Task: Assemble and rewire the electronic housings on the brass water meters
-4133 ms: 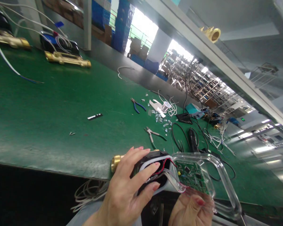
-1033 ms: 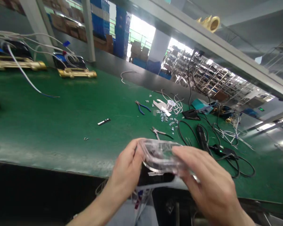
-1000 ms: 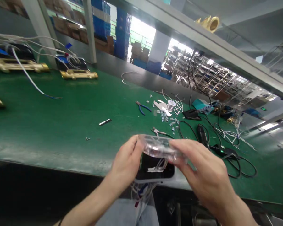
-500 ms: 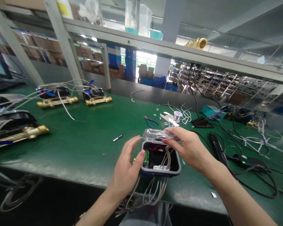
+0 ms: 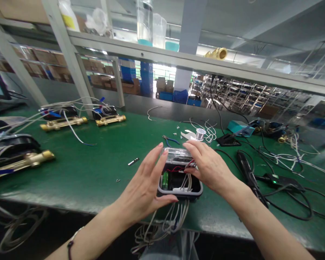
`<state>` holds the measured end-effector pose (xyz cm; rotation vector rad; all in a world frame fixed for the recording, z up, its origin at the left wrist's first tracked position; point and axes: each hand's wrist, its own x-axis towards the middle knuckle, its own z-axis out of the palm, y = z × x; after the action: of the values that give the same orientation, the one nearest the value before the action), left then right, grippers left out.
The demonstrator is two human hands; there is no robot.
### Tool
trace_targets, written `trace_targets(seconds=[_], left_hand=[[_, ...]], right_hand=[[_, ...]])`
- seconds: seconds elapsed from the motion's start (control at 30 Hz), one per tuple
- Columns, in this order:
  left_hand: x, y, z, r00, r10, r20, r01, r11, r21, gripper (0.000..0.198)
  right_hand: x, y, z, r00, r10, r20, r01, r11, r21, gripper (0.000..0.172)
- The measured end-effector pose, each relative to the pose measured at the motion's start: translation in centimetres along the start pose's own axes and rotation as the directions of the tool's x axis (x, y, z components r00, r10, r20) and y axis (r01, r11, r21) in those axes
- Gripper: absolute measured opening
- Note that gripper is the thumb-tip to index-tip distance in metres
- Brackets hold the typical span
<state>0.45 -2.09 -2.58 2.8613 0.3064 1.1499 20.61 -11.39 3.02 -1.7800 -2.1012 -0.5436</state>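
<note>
A black box [image 5: 168,196] with a light grey rim stands by the bench's front edge. Inside are a green cylindrical part [image 5: 165,180], red wires and grey cables; more cables hang from its front. Above its rear side a clear lid [image 5: 176,154] sits tilted. My right hand [image 5: 209,168] grips the lid's right end, thumb below and fingers above. My left hand [image 5: 144,184] spans the box's left side, thumb along the front rim and long fingers reaching up beside the lid's left end.
Blue-handled pliers [image 5: 171,141], a solder spool [image 5: 200,133] and loose wires lie behind the box. Brass-bodied units [image 5: 62,123] with cables stand at left. A black corded tool [image 5: 247,171] and tangled cords lie at right. A shelf beam [image 5: 162,54] crosses above.
The lid has tipped back and lower over the box's rear, with my right hand on it. My left thumb has moved from the left rim to the front, and the left fingers reach higher.
</note>
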Motion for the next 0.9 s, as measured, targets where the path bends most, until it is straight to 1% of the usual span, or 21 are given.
trace_targets(seconds=[0.07,0.1,0.17,0.27,0.33,0.4,0.5,0.6,0.67,0.73,0.77,0.83,0.9], left_hand=[[0.5,-0.2,-0.3,0.996,0.030,0.083,-0.030,1.000,0.006,0.123],[0.6,-0.3,-0.4,0.994,0.038,0.106,-0.040,0.999,0.016,0.127],[0.8,-0.4,-0.5,0.992,0.039,0.117,-0.045,0.998,0.049,0.133],[1.4,-0.4,-0.7,0.990,0.041,0.137,-0.051,0.996,0.071,0.136],[1.9,-0.4,-0.9,0.985,0.051,0.163,-0.061,0.997,0.055,0.135],[2.3,-0.5,-0.9,0.984,0.032,0.174,-0.038,0.999,0.029,0.131],[2.5,-0.7,-0.8,0.986,-0.013,0.169,0.017,1.000,-0.018,0.121],[2.4,-1.1,-0.5,0.984,-0.017,0.178,0.025,0.999,-0.044,0.114],[2.3,-1.3,-0.4,0.983,-0.010,0.184,0.020,0.998,-0.052,0.111],[2.4,-1.4,-0.3,0.983,-0.005,0.186,0.016,0.998,-0.061,0.107],[2.5,-1.5,-0.3,0.983,-0.007,0.184,0.019,0.998,-0.064,0.104],[2.7,-1.6,-0.2,0.984,-0.017,0.178,0.029,0.997,-0.065,0.101],[2.8,-1.6,-0.2,0.983,-0.018,0.184,0.030,0.998,-0.061,0.102]], right_hand=[[-0.1,-0.2,0.2,1.000,-0.007,-0.021,0.006,0.999,-0.054,0.072],[-0.2,-0.2,0.3,1.000,-0.012,-0.027,0.010,0.997,-0.075,0.072],[-0.4,-0.4,0.4,0.999,-0.021,-0.034,0.017,0.994,-0.107,0.072],[-0.5,-0.5,0.6,0.999,-0.028,-0.031,0.024,0.991,-0.134,0.070],[-0.4,-0.4,0.7,0.999,-0.026,-0.027,0.022,0.991,-0.135,0.068],[-0.4,-0.2,0.9,0.999,-0.025,-0.024,0.022,0.994,-0.108,0.064],[-1.1,0.2,0.8,1.000,-0.011,-0.029,0.012,1.000,0.016,0.064],[-2.6,0.4,0.1,0.999,0.035,0.018,-0.038,0.978,0.206,0.073],[-3.8,0.4,-0.3,0.995,0.049,0.087,-0.071,0.961,0.267,0.083],[-4.5,0.4,-0.1,0.991,0.048,0.126,-0.076,0.970,0.232,0.095],[-4.7,0.4,0.3,0.991,0.046,0.122,-0.069,0.979,0.193,0.101],[-4.8,0.4,1.2,0.996,0.041,0.078,-0.050,0.991,0.124,0.112],[-4.7,0.5,2.2,0.999,0.033,0.019,-0.035,0.993,0.109,0.117]])
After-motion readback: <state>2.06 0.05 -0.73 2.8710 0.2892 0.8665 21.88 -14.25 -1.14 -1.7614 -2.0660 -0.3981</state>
